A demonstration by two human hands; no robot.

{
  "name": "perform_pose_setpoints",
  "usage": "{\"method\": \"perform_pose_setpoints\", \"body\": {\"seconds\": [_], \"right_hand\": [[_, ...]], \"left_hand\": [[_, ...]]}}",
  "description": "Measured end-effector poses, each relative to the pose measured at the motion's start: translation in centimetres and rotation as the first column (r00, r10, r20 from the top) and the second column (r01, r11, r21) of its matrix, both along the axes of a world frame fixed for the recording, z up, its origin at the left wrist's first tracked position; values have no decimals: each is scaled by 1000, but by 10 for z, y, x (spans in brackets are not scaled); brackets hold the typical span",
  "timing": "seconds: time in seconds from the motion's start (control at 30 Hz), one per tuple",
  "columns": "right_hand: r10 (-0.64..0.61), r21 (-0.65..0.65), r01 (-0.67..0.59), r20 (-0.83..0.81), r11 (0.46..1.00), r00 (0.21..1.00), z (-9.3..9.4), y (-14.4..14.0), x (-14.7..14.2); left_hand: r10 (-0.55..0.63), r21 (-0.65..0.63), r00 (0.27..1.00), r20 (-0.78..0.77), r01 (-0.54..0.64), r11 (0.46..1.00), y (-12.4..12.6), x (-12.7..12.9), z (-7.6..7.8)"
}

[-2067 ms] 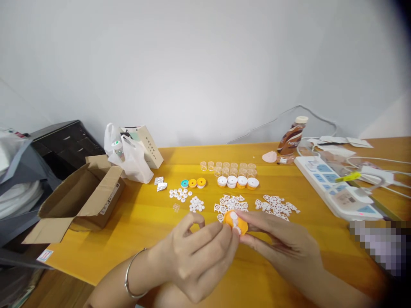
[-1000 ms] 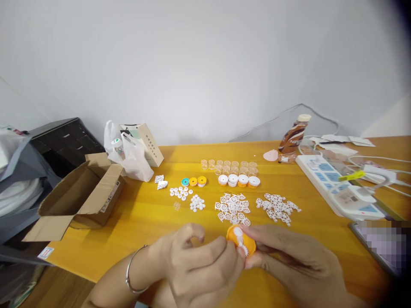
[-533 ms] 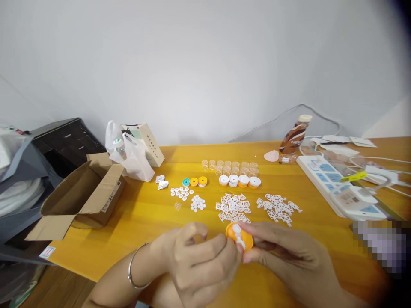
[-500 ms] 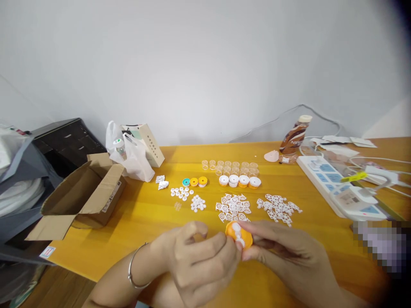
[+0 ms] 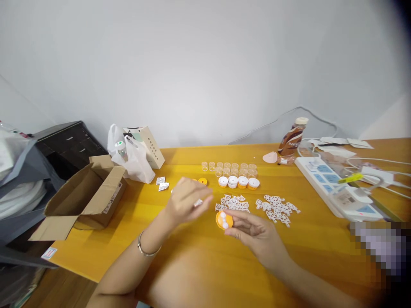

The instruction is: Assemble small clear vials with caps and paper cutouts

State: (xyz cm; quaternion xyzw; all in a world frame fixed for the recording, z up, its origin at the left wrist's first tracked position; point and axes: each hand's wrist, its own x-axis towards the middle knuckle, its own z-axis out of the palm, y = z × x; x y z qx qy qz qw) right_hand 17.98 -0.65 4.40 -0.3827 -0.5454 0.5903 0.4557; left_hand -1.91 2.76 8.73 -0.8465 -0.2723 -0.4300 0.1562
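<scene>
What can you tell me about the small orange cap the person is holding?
The orange cap is a small round piece, plastic by its look, with white pieces set in its upturned face. The right hand pinches it by the fingertips just above the yellow table, in front of the white lattice pieces. The left hand is off it.

We note table (image 5: pixel 180 239): wood, yellow-orange varnish, smooth, semi-glossy, grain visible. Orange cap (image 5: pixel 222 220) in right hand (image 5: pixel 253 233): plastic, smooth, white plastic studs inside. Lattice pieces (image 5: pixel 278 207) right of cap: white plastic, matt. Small cups (image 5: pixel 229 167) beyond cap: clear plastic, glossy. Carton (image 5: pixel 85 196) far left of cap: brown corrugated cardboard, matt, rough. Bag (image 5: pixel 133 158) left of cups: thin white plastic film, crinkled. Bracelet (image 5: pixel 146 250) on left wrist: metal, shiny. Power strip (image 5: pixel 334 188) right of cap: white plastic, smooth.
</scene>
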Motion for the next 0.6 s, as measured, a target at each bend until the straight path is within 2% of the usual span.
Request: {"method": "perform_pose_setpoints", "body": {"seconds": [0.03, 0.1, 0.2, 0.3, 0.47, 0.6], "right_hand": [[-9, -14, 9, 9, 1000, 1000, -5, 1, -1], [-33, -25, 34, 38, 999, 999, -13, 3, -1], [-66, -3, 67, 75, 998, 995, -18, 6, 1], [-60, 24, 58, 91, 998, 994, -14, 8, 3], [-76, 30, 74, 85, 997, 993, -5, 9, 5], [-82, 51, 78, 72, 996, 994, -4, 10, 5]], "left_hand": [[64, -159, 998, 30, -58, 986, 13, 0, -6], [118, -414, 993, 19, -100, 905, 37, 2, -19], [119, -609, 992, -50, -125, 783, 67, 10, -38], [117, -681, 988, -98, -153, 716, 88, 21, -54], [113, -713, 988, -105, -154, 684, 107, 37, -72], [110, -737, 991, -81, -134, 663, 109, 43, -74]]}}
